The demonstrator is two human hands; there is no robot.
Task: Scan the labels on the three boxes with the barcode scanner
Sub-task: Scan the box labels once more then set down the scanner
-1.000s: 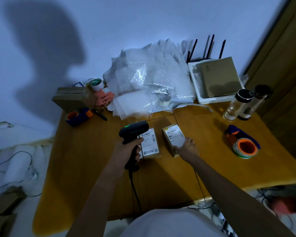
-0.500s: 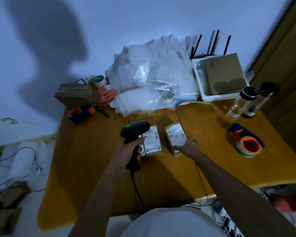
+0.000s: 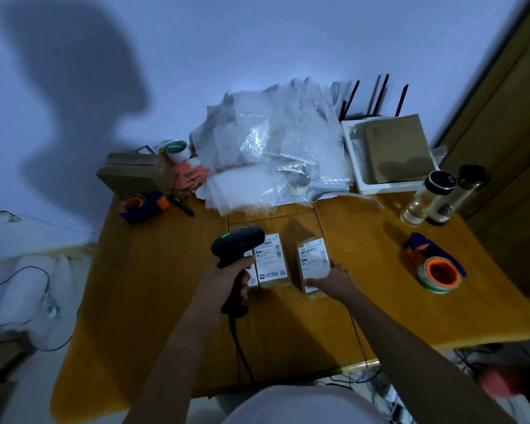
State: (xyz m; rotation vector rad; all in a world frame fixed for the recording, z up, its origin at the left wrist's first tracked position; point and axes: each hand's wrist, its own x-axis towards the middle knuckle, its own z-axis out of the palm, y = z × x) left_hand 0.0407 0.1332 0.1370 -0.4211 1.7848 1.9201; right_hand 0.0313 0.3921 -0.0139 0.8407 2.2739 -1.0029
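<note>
My left hand [image 3: 224, 280] grips the handle of a black barcode scanner [image 3: 237, 244] with a green light on top; its head points at the boxes. Two small brown boxes with white labels lie flat on the wooden table [image 3: 153, 289]: the middle box [image 3: 271, 261] just right of the scanner and the right box [image 3: 314, 263]. A sliver of a third labelled box [image 3: 251, 278] shows behind my left hand, mostly hidden. My right hand [image 3: 334, 283] rests on the near right corner of the right box, fingers flat against it.
Bubble wrap [image 3: 273, 148] is piled at the back. A white tray [image 3: 354, 157] with a brown envelope stands back right, two clear bottles [image 3: 429, 197] beside it. Tape rolls lie at right [image 3: 439, 273] and back left [image 3: 141, 205]. A cardboard box [image 3: 135, 171] sits back left.
The scanner and my left hand stay nearly still over the boxes. My right hand has slid slightly along the near edge of the right box. The camera view shifted a little.
</note>
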